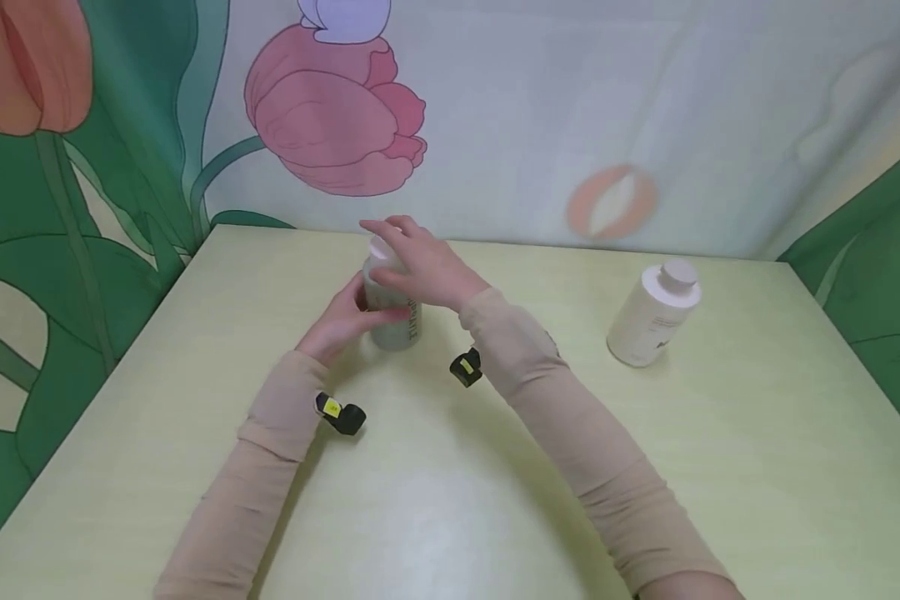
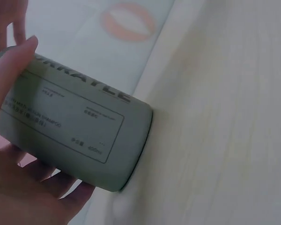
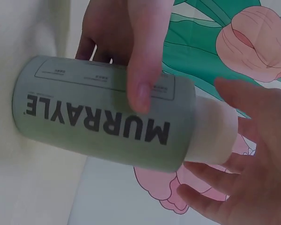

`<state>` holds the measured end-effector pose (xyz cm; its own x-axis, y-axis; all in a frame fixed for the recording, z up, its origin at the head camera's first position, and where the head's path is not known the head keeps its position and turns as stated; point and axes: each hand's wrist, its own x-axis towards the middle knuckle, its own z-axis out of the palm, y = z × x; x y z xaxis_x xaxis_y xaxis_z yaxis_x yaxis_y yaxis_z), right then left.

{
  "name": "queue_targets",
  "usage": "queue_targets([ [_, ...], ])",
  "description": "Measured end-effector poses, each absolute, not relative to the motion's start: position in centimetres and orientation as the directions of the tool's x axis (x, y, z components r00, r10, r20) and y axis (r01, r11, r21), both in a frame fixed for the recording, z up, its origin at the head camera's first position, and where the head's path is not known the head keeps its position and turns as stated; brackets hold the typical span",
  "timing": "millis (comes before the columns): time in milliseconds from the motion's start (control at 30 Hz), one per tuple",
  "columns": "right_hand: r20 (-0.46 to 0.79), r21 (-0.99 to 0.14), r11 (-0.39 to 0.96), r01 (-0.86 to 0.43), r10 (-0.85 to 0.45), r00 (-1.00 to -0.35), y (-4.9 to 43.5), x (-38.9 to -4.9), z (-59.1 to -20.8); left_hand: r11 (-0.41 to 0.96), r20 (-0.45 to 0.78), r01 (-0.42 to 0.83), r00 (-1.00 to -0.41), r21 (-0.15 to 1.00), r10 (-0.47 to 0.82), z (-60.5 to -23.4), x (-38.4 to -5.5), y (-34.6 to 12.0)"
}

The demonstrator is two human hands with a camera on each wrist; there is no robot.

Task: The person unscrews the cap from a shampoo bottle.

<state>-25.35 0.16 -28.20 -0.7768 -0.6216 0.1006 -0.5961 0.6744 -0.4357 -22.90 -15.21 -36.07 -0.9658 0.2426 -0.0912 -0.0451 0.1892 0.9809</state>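
Observation:
A grey-green shampoo bottle (image 1: pixel 396 335) stands upright near the table's back edge. My left hand (image 1: pixel 339 323) holds its body, the thumb across the front and the fingers behind, as the left wrist view also shows. Dark MURRAYLE lettering runs along the bottle (image 3: pixel 98 121) in the right wrist view. At the top sits a pale cap (image 3: pixel 214 132). Around this cap my right hand (image 1: pixel 429 268) spreads its fingers loosely, the thumb raised off the cap's side and the other fingers partly behind it.
Off to the right stands a white bottle (image 1: pixel 648 321) with a round cap. A pale yellow table (image 1: pixel 420 500) lies under both bottles. Behind its back edge hangs a curtain (image 1: pixel 510 125) printed with tulips and leaves.

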Motion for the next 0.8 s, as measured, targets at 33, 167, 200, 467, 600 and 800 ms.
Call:
queue_targets([
  [33,0.107,-0.421,0.681,-0.599,-0.619,-0.778,0.2,-25.4,-28.2,0.190,-0.082,-0.037,-0.969,0.981,0.234,-36.2,-23.0,-14.9],
  [167,0.134,-0.355,0.700,-0.620,-0.618,-0.774,0.5,-25.3,-28.1,0.231,-0.051,-0.011,-0.984,0.973,0.169,-37.2,-23.7,-14.1],
  [200,0.136,-0.341,0.702,-0.626,-0.622,-0.771,0.7,-25.2,-28.0,0.241,-0.051,-0.013,-0.987,0.970,0.152,-37.4,-23.8,-14.0],
  [467,0.166,-0.348,0.698,-0.625,-0.611,-0.774,4.1,-23.2,-26.0,0.369,0.008,0.056,-0.991,0.928,0.131,-36.0,-22.5,-12.2],
  [600,0.288,-0.271,0.715,-0.645,-0.579,-0.763,6.0,-21.0,-25.4,0.474,0.064,0.134,-0.985,0.870,0.161,-34.1,-20.6,-11.4],
  [800,0.435,-0.213,0.751,-0.625,-0.500,-0.749,8.2,-17.8,-26.2,0.615,0.140,0.251,-0.965,0.748,0.224,-32.6,-18.0,-10.5],
])
